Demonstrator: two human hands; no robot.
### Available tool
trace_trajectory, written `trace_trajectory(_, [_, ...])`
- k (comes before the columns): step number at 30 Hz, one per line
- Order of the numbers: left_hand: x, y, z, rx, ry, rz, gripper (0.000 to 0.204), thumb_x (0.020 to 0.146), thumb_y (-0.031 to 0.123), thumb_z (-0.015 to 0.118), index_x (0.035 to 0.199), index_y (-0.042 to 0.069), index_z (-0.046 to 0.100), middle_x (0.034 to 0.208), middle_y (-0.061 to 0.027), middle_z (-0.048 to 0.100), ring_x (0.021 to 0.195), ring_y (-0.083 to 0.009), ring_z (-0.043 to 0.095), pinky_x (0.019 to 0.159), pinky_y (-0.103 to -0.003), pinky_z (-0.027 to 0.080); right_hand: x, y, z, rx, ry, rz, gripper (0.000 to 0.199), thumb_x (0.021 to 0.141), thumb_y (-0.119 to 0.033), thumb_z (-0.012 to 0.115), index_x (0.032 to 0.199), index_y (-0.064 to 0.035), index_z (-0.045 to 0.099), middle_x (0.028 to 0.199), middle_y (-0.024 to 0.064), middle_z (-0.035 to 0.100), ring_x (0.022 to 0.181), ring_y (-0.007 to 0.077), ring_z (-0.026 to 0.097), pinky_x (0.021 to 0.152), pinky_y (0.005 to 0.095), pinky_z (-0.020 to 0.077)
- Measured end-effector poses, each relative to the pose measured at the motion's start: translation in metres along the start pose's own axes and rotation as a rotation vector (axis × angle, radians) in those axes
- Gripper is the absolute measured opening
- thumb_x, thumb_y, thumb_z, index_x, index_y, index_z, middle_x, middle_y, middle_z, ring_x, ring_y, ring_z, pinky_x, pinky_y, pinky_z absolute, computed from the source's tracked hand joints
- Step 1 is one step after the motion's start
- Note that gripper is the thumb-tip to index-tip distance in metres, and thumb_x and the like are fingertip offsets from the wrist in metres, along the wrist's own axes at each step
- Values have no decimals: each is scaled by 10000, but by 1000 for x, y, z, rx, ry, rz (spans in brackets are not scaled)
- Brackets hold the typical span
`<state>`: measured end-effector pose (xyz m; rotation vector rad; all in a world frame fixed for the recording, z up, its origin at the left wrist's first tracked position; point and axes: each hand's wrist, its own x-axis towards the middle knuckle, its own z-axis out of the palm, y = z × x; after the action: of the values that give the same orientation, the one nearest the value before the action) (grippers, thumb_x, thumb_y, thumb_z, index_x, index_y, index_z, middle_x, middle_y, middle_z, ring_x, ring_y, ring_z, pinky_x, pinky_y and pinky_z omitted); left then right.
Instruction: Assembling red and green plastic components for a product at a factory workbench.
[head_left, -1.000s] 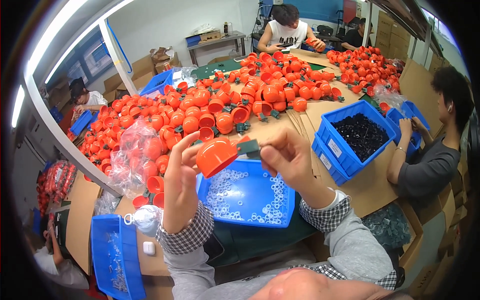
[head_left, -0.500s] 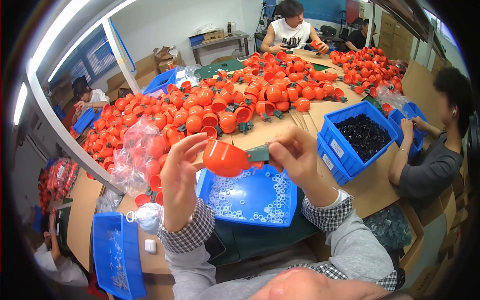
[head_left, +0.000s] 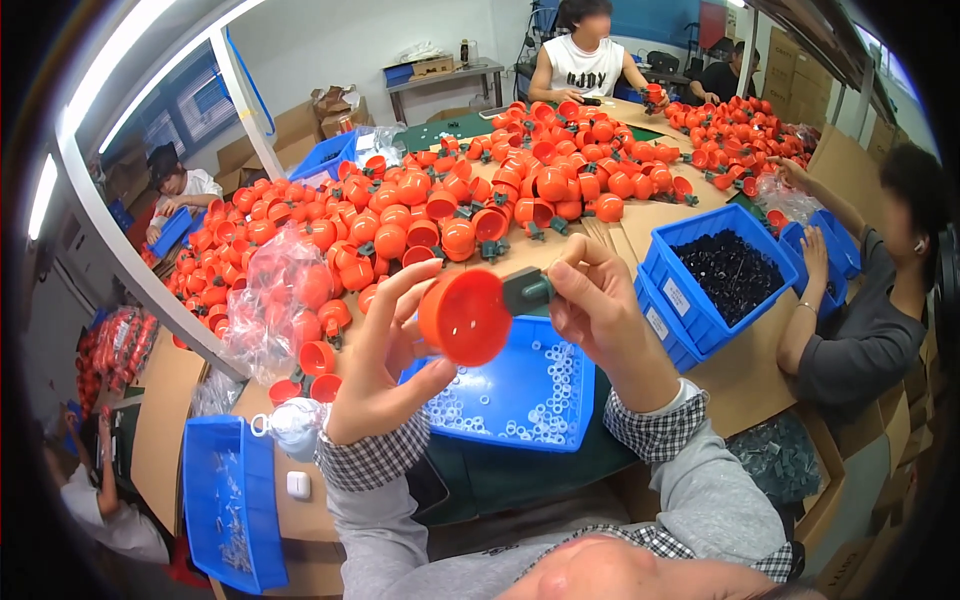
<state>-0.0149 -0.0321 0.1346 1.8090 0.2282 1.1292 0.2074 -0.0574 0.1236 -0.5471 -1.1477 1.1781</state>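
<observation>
I hold an orange cup (head_left: 470, 318) up in the air by the dark green block (head_left: 527, 291) on its side, above the far part of a blue tray (head_left: 500, 385). The fingers of my right hand (head_left: 612, 312) are pinched on the outer end of that block. The fingers of my left hand (head_left: 378, 385) curve about the cup's left side, thumb low by its rim; I cannot tell whether they actually grip it. The cup's open mouth faces me. White rings (head_left: 557, 400) lie scattered in the tray. Beyond, a large heap of orange cups (head_left: 400, 205) covers much of the worktop (head_left: 608, 236), with a clear plastic bag (head_left: 262, 322) at its near left. To my right stands a blue bin of black parts (head_left: 718, 262); to my left, a blue bin of clear parts (head_left: 236, 525), beside a small white case (head_left: 298, 484).
</observation>
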Motion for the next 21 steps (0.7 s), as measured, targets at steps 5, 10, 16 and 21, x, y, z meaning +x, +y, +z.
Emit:
trace_trajectory(5, [1,2,0,66,127,-263,422,926,188,492,1277,-22,387,1060,-123,588,975,-132,576,821,-237,465,-10,4,16,-224,-33,-120,192,853,-160,639,951,-24,545,607,31,559,483,70,529,401,183,376])
trace_trajectory(10, [0,6,-6,-148,321,-295,473,956,391,302,1053,-10,533,832,-92,630,636,-134,622,514,-211,485,2,14,10,-965,-189,-763,411,736,-160,736,1082,-49,544,748,56,591,618,148,583,527,263,467])
trace_trajectory(16, [-4,7,-11,-88,336,-321,453,953,377,316,998,-6,553,828,-93,631,663,-134,629,542,-212,488,6,17,12,-1255,-175,-1073,389,680,-139,737,1024,-59,573,795,61,595,663,202,591,532,307,479])
trace_trajectory(21, [-1,4,-1,6,391,-261,420,962,331,316,986,-14,554,833,-90,632,722,-130,629,628,-221,494,7,17,3,-1267,-253,-961,252,714,-120,715,917,-46,586,763,64,593,639,203,590,526,330,468])
